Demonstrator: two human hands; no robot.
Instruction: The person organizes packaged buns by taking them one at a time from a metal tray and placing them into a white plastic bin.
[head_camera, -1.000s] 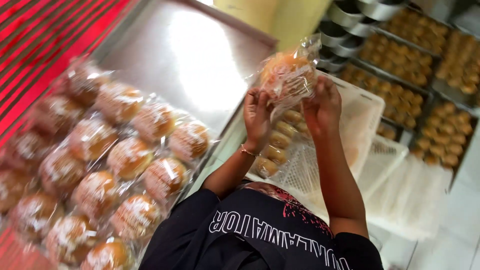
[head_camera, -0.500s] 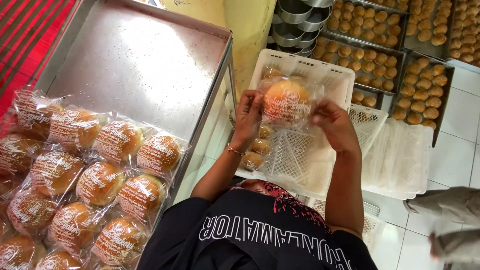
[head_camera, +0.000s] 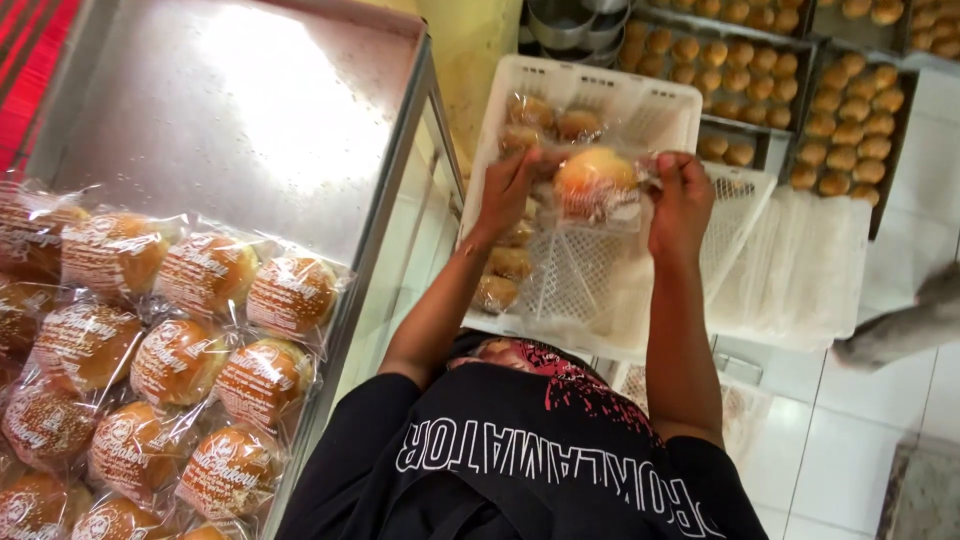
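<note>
1. The fingers (head_camera: 520, 170) of the left hand (head_camera: 508, 190) pinch the left edge of a clear bag holding a bun (head_camera: 594, 182); the fingers (head_camera: 668, 170) of the right hand (head_camera: 682, 195) pinch the bag's right edge.
2. The bagged bun hangs between both hands, above the white plastic crate (head_camera: 640, 95).
3. Inside the crate, more wrapped buns (head_camera: 505, 270) lie along its left side and at its far end.
4. A second white crate (head_camera: 745, 195) sits just beside the first, to the right, partly under it.
5. Beyond the crates, dark trays of unwrapped buns (head_camera: 850, 120) stand on the tiled floor (head_camera: 850, 440).
6. To the left, a steel tabletop (head_camera: 250, 110) carries rows of packaged buns (head_camera: 180, 350) in printed clear wrappers, touching one another.
</note>
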